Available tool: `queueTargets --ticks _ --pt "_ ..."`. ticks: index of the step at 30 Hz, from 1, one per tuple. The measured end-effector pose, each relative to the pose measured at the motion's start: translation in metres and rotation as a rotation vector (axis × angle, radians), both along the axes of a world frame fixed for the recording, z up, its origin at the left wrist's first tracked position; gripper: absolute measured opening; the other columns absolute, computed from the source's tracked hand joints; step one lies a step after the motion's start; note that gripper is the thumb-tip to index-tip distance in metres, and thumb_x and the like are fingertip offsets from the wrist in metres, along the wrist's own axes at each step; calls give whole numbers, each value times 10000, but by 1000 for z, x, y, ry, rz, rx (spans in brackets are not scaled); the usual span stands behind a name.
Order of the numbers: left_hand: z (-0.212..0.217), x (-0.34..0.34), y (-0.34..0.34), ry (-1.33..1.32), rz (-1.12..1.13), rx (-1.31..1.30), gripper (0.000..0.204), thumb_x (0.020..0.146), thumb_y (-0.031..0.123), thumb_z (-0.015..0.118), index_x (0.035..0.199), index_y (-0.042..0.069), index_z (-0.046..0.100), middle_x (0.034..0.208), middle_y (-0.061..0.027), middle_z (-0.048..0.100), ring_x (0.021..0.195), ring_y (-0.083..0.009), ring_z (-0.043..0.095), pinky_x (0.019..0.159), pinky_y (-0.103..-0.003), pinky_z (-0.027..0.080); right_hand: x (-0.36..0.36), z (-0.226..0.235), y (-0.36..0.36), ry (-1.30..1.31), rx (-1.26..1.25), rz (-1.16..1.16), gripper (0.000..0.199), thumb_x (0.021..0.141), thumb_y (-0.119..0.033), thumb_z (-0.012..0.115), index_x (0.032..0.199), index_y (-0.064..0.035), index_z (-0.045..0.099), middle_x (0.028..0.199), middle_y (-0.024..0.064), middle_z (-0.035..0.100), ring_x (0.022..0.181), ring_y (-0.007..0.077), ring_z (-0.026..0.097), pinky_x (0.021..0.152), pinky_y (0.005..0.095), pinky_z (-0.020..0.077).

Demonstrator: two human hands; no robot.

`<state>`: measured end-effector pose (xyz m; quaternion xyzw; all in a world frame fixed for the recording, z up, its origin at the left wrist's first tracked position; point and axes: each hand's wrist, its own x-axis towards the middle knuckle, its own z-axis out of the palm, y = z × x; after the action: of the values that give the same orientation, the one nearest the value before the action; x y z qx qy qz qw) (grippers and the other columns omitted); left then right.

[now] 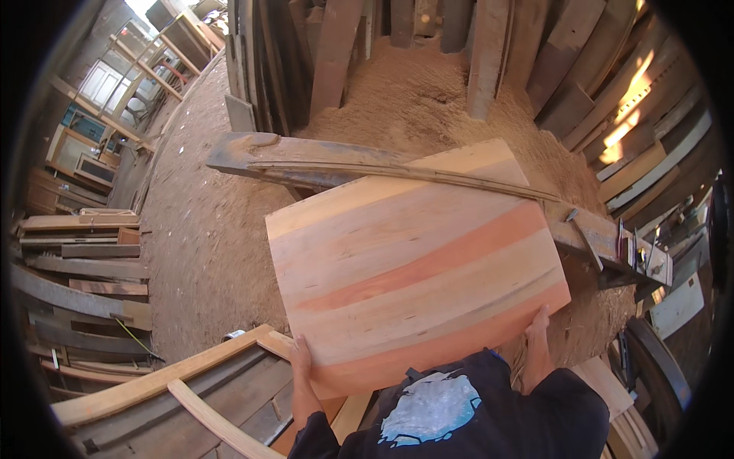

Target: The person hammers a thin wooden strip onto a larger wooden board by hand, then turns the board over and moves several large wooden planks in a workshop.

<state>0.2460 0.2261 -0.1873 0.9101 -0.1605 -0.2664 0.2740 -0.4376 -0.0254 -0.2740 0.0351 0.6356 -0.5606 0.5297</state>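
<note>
A wide wooden panel (413,268), striped in pale and reddish wood, spans the space in front of me. My left hand (300,356) grips its near left edge, and my right hand (538,321) grips its near right corner; part of the fingers of both lies out of sight. The panel's far side overlaps a long, worn wooden beam (306,159). A thin strip of wood (459,180) runs along that beam and crosses over the panel's far edge.
Sawdust (428,84) covers the ground beyond the beam. Upright boards (489,53) lean at the back and right. A hammer-like tool (585,237) rests on the beam's right end. A wooden frame (164,379) lies at the lower left, near stacked planks (99,251).
</note>
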Motion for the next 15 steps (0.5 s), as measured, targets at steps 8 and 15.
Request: queueTargets --ticks 8,15 --pt "9 -76 60 -41 273 55 747 981 573 455 1135 -130 658 1110 -323 677 1127 -442 632 942 -454 482 86 16 -95 -160 45 351 557 1070 -410 405 1406 33 425 1399 165 528 1235 378 559 1004 562 502" --pt "-11 -124 77 -5 577 71 770 992 588 422 1149 -131 649 1092 -294 696 1085 -391 653 935 -431 480 183 11 0 -50 226 856 465 1056 -320 500 1400 -11 460 1356 153 570 1180 353 607 947 522 544"
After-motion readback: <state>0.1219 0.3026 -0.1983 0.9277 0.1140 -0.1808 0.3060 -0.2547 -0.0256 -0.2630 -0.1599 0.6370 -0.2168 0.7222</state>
